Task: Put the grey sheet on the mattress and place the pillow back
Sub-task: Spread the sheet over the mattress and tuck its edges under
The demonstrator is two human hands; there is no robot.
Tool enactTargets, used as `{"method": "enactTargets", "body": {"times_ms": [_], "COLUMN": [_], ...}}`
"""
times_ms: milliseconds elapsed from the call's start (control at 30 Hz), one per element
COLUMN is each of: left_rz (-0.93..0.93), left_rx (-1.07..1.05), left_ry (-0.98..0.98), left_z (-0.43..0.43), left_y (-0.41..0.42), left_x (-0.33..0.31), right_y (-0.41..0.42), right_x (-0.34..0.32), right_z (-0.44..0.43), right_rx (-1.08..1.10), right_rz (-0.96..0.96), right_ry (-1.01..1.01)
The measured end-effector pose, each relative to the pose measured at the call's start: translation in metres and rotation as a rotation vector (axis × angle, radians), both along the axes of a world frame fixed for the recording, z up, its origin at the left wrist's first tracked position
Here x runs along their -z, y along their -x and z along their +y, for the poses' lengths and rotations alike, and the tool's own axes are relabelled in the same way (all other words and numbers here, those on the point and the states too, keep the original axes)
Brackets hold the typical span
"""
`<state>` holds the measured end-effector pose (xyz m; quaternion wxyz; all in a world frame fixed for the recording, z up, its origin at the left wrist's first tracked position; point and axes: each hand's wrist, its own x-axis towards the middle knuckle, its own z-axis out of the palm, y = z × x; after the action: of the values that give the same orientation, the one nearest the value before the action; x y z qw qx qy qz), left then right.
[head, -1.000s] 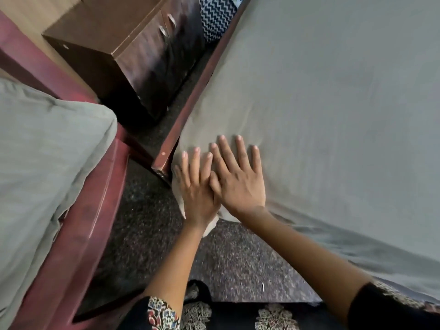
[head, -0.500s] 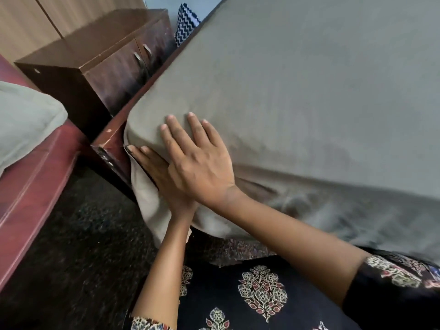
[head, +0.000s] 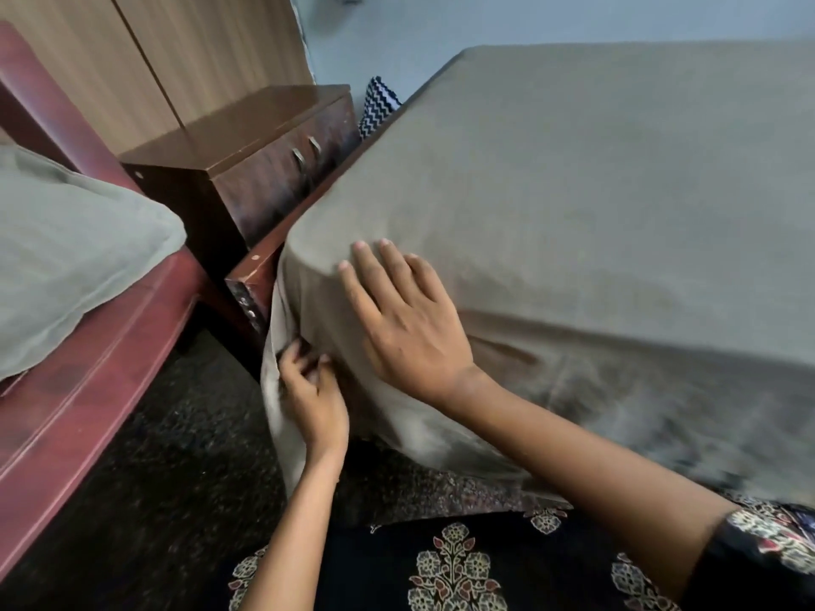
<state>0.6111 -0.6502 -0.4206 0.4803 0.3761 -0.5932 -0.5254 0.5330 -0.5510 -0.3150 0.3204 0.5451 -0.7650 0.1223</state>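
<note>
My right hand [head: 410, 328] lies flat, fingers spread, on the plain grey cloth sheet [head: 573, 191] that hides the mattress, at its near corner. Below and left of it, my left hand [head: 315, 399] pinches the hanging fold, so I judge it the nearer hand for tucking.

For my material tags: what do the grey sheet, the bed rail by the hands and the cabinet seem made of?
Grey sheet: matte woven cloth, perhaps cotton; it drapes and creases at the corner. Bed rail: glossy reddish-brown wood or veneer; it catches light. Cabinet: semi-gloss brown wood-look board, grain visible; handles look metal.
</note>
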Motion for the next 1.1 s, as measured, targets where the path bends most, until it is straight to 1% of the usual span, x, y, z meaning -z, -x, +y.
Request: {"method": "enactTargets", "body": {"times_ms": [33, 67, 100, 167, 267, 333, 400, 433, 467, 533, 567, 633, 700, 800, 833, 900, 933, 967, 1000, 1033, 1100], "left_rz": [0.012, -0.019, -0.042, -0.075, -0.131, -0.234, -0.324, -0.297, -0.219, -0.086, -0.080, -0.150, -0.241, -0.327, -0.323, -0.270, -0.249, -0.271, -0.350, -0.473, -0.703], "left_rx": [0.035, 0.071, 0.117, 0.122, 0.023, 0.002, -0.019, -0.021, 0.011, 0.139, 0.239, 0.405, 0.506, 0.707, 0.782, 0.903, 0.912, 0.888, 0.839, 0.805, 0.838], "left_ry": [-0.100, -0.168, -0.194, -0.202, -0.201, -0.132, -0.127, -0.164, -0.234, -0.333, -0.327, -0.252, -0.210, -0.289, -0.335, -0.401, -0.420, -0.413, -0.366, -0.299, -0.238], "left_z": [-0.003, -0.005, -0.008, -0.012, -0.020, -0.019, -0.010, -0.005, -0.001, -0.003, -0.006, -0.013, -0.015, -0.013, -0.016, -0.024, -0.028, -0.034, -0.038, -0.041, -0.049], "left_y": [-0.003, -0.005, -0.007, -0.012, -0.021, -0.027, -0.034, -0.037, -0.040, -0.050, -0.055, -0.065, -0.071, -0.073, -0.075, -0.081, -0.085, -0.088, -0.091, -0.093, -0.100], "left_x": [0.003, 0.001, 0.003, 0.001, -0.007, -0.014, -0.022, -0.027, -0.032, -0.037, -0.040, -0.045, -0.047, -0.048, -0.047, -0.047, -0.047, -0.045, -0.044, -0.043, -0.039], "right_y": [-0.001, -0.001, -0.001, -0.003, -0.004, -0.007, -0.012, -0.016, -0.020, -0.028, -0.032, -0.038, -0.042, -0.041, -0.040, -0.040, -0.042, -0.044, -0.045, -0.044, -0.040], "right_x": [-0.001, -0.001, -0.001, -0.001, -0.002, -0.006, -0.007, -0.007, -0.003, 0.011, 0.020, 0.040, 0.062, 0.086, 0.088, 0.085, 0.081, 0.077, 0.075, 0.075, 0.079], "right_z": [0.000, 0.000, -0.001, -0.002, -0.001, 0.000, 0.003, 0.006, 0.009, 0.018, 0.022, 0.027, 0.029, 0.030, 0.030, 0.030, 0.030, 0.029, 0.027, 0.025, 0.021], "right_rx": [0.010, 0.014, 0.014, 0.026, 0.049, 0.055, 0.040, 0.026, 0.002, -0.062, -0.091, -0.143, -0.193, -0.280, -0.305, -0.332, -0.329, -0.318, -0.300, -0.285, -0.291], "right_rz": [-0.005, -0.002, -0.008, -0.029, -0.026, -0.042, -0.069, -0.089, -0.104, -0.106, -0.103, -0.126, -0.170, -0.214, -0.229, -0.266, -0.284, -0.301, -0.318, -0.335, -0.383], "right_ry": [-0.009, -0.002, -0.005, -0.019, -0.017, -0.017, 0.008, 0.042, 0.085, 0.148, 0.153, 0.116, 0.008, -0.128, -0.127, -0.046, 0.009, 0.052, 0.067, 0.052, -0.038]}}
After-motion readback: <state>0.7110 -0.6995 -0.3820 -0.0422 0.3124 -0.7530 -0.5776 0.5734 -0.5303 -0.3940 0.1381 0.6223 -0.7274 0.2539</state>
